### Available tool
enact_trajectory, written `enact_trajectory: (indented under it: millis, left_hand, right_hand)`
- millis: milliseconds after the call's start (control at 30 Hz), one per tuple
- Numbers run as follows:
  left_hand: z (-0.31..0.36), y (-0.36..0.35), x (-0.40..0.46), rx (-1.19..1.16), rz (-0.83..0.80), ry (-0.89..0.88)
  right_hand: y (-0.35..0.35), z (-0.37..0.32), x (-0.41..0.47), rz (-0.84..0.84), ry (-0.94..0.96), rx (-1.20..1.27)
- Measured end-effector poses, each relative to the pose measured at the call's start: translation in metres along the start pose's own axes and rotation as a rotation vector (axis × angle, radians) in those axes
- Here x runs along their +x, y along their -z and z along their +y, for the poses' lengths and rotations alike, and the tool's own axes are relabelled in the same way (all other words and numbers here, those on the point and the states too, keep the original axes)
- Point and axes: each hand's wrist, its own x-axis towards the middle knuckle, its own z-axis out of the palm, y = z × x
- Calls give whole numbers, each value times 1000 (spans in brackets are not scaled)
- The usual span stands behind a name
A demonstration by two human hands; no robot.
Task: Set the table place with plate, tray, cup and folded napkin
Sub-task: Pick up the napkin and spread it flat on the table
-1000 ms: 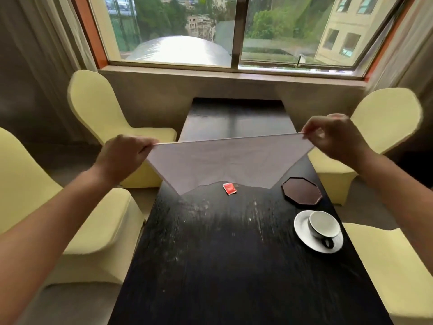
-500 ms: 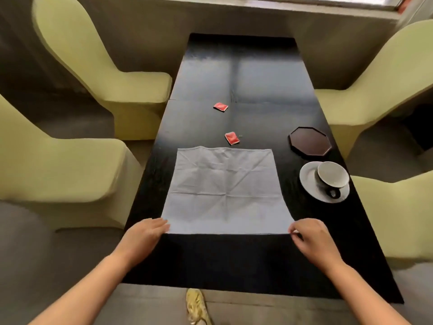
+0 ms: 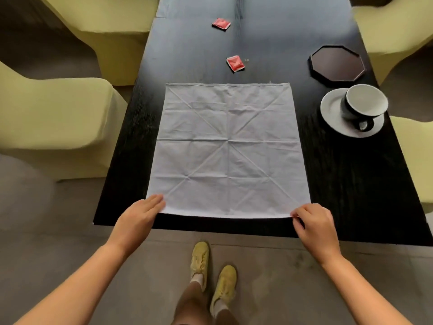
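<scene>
A white napkin (image 3: 228, 148) lies spread flat and creased on the dark table (image 3: 346, 184). My left hand (image 3: 138, 219) pinches its near left corner and my right hand (image 3: 314, 224) pinches its near right corner, both at the table's front edge. To the right, a dark cup with a pale inside (image 3: 362, 106) stands on a white saucer plate (image 3: 332, 118). Behind it rests a dark octagonal tray (image 3: 337, 63).
Two red packets (image 3: 235, 63) (image 3: 221, 23) lie on the table beyond the napkin. Yellow-green chairs flank the table on the left (image 3: 54, 127) and right (image 3: 398, 22). My feet in yellow shoes (image 3: 212, 270) stand on the floor below the table's edge.
The napkin, held up stretched in the air a second ago, now lies flat on the table. My hands came down to its near corners and my view tilted downward.
</scene>
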Motion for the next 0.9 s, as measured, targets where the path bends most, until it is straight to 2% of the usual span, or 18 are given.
enact_trajectory:
  millis: [267, 433, 533, 667, 733, 833, 900]
  left_hand:
    - [-1, -18, -30, -8, 28, 10]
    - [10, -19, -38, -57, -2, 87]
    - [22, -14, -37, -68, -48, 166]
    - [63, -13, -16, -167, -6, 310]
    - [94, -19, 8, -175, -25, 277]
    - [130, -34, 48, -115, -80, 191]
    - [137, -45, 66, -76, -139, 164]
  right_hand:
    - [-12, 7, -23, 85, 40, 9]
    - [-15, 11, -42, 129, 62, 17]
    - [-15, 6, -44, 151, 10, 38]
    - [-19, -27, -28, 278, -98, 74]
    - [-26, -62, -12, 227, -89, 89]
    - [-44, -103, 12, -31, -79, 22]
    - [-59, -108, 23, -152, -101, -45]
